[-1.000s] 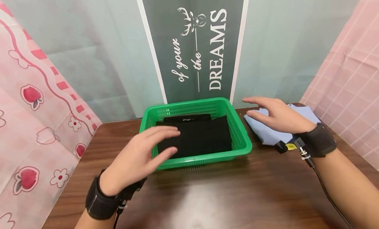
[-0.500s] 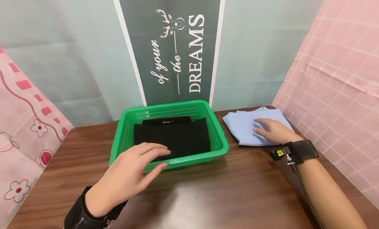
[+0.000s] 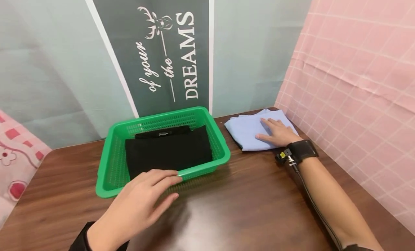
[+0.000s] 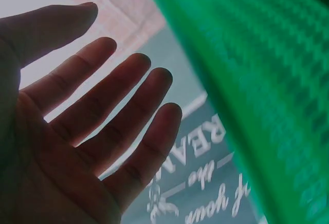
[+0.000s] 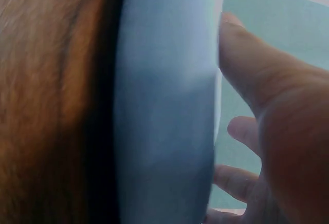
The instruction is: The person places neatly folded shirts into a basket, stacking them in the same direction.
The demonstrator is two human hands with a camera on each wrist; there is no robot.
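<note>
Cloth (image 3: 245,128) lies right of centre beneath the outstretched right hand (image 3: 279,133); at lower left, the left hand (image 3: 137,200), loosely unfurled, is beside the basket (image 3: 201,168) of black fabric (image 3: 170,150).

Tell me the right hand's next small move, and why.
I'd likely curl the right hand around the near edge of the light blue cloth: it lies over the cloth's top with nothing gripped, while the left hand, by the green basket, is empty.

The green basket (image 3: 201,168) looks like smooth, shiny plastic. Both the blue cloth (image 3: 247,131) and black cloth (image 3: 168,152) seem matt to me; the wood-grained desk (image 3: 233,200) has a glossy top.
</note>
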